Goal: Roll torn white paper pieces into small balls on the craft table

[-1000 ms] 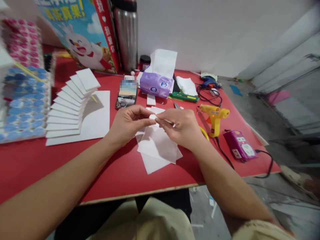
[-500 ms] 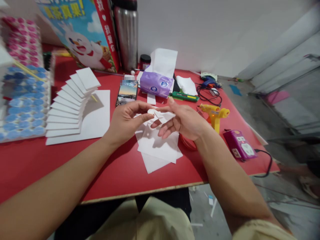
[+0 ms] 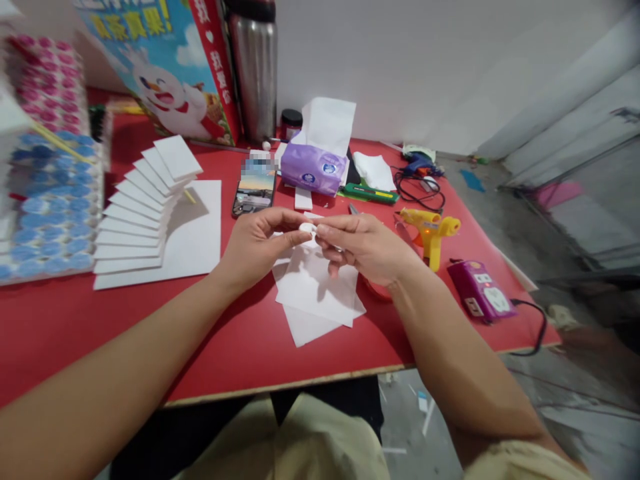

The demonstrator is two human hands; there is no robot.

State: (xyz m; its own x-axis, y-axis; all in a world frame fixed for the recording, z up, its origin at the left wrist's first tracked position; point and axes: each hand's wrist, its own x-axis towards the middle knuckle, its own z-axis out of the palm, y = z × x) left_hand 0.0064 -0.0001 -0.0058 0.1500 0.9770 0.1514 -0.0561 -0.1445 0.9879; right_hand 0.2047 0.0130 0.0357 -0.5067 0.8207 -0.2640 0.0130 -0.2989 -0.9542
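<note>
Over the middle of the red table (image 3: 225, 347), my left hand (image 3: 257, 243) pinches a small white piece of rolled paper (image 3: 307, 229) between thumb and fingertips. My right hand (image 3: 367, 247) grips the same piece from the other side, its lower fingers curled beneath. Most of the paper is hidden by the fingers. Under both hands lie several overlapping white paper sheets (image 3: 320, 293). Partly covered by my right wrist are red-handled scissors (image 3: 379, 291).
A yellow glue gun (image 3: 430, 230) and a purple power strip (image 3: 481, 291) with a cable are at right. Behind are a phone (image 3: 255, 190), a purple tissue pack (image 3: 313, 168), a green cutter (image 3: 369, 193) and a steel bottle (image 3: 256, 73). White fanned steps (image 3: 133, 230) stand left.
The right hand's fingers have closed in on the paper, where its thumb was raised and fingers spread before. Less of the paper shows now. The left hand keeps its pinch.
</note>
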